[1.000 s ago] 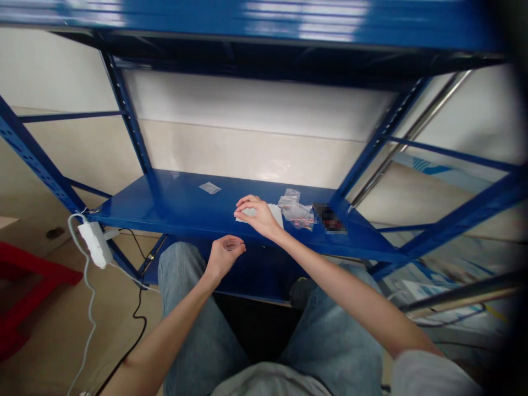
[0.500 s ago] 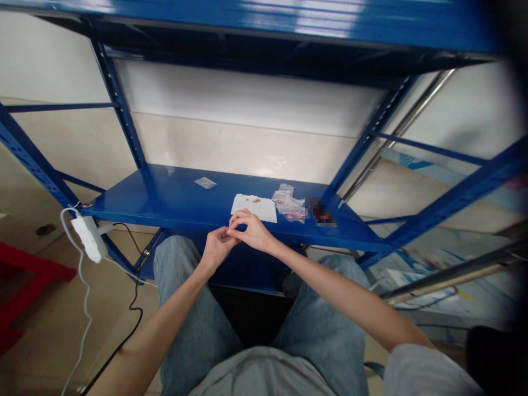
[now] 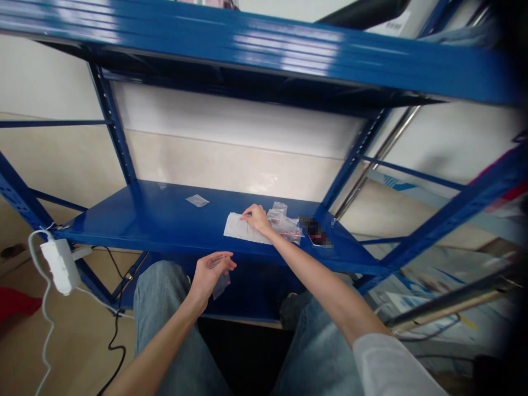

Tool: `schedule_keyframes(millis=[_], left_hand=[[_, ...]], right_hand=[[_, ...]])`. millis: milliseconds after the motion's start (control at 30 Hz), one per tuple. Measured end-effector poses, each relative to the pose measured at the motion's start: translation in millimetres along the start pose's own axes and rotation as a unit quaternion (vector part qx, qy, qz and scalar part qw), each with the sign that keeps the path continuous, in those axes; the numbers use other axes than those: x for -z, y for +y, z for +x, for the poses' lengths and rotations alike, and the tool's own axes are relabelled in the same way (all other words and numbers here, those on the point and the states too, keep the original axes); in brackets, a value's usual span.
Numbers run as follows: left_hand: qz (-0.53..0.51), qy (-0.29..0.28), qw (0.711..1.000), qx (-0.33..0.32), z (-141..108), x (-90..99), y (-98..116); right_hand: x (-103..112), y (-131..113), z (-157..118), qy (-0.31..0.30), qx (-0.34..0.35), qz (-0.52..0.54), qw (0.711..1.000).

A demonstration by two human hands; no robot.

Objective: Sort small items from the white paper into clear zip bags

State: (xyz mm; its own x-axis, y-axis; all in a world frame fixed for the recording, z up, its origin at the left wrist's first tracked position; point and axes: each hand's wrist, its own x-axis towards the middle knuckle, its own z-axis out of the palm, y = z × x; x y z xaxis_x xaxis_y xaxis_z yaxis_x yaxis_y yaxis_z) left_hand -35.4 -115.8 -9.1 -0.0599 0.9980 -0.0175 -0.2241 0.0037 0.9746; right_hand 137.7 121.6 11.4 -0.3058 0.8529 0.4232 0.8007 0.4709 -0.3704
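A small clear plastic bag [image 3: 221, 283] hangs from my left hand [image 3: 210, 272], which is closed on it in front of the shelf's edge and above my knees. My right hand [image 3: 256, 218] reaches over a white sheet of paper [image 3: 237, 226] on the blue shelf. Its thumb and fingers are pinched together at the paper's surface; whatever lies between them is too small to make out. The hand hides the right part of the paper. Right beside it lie several clear plastic bags [image 3: 284, 224] with small reddish pieces inside.
On the blue shelf [image 3: 165, 217], another clear bag [image 3: 197, 201] lies to the left and a phone-like dark object [image 3: 315, 231], blurred out, to the right. A white power strip [image 3: 61, 267] with cables hangs at the left post. The upper shelf [image 3: 206, 36] crosses overhead.
My hands were together in front of the shelf; my right hand has moved away, forward onto the paper. My left hand stays back with the bag, now hanging lower. The view has tilted up.
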Motion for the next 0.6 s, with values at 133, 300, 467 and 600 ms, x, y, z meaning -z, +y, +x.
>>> schedule_keyframes(millis=[133, 300, 467, 600], left_hand=[[-0.006, -0.011, 1.0, 0.006, 1.9, -0.6, -4.3], [-0.005, -0.026, 1.0, 0.002, -0.7, -3.9, -3.5], [-0.005, -0.031, 0.999, 0.011, -2.6, -6.2, -2.1], [-0.004, -0.031, 0.999, 0.007, -1.8, -4.5, -3.5]], right_hand=[[-5.7, -3.7, -1.2, 0.0, 0.007, -0.031, 1.0], [-6.8, -4.0, -1.1, -0.023, 0.026, -0.019, 0.999], [-8.5, -0.3, 0.1, -0.01, 0.051, -0.011, 0.999], [-11.5, 1.9, -0.1, -0.01, 0.046, 0.018, 0.999]])
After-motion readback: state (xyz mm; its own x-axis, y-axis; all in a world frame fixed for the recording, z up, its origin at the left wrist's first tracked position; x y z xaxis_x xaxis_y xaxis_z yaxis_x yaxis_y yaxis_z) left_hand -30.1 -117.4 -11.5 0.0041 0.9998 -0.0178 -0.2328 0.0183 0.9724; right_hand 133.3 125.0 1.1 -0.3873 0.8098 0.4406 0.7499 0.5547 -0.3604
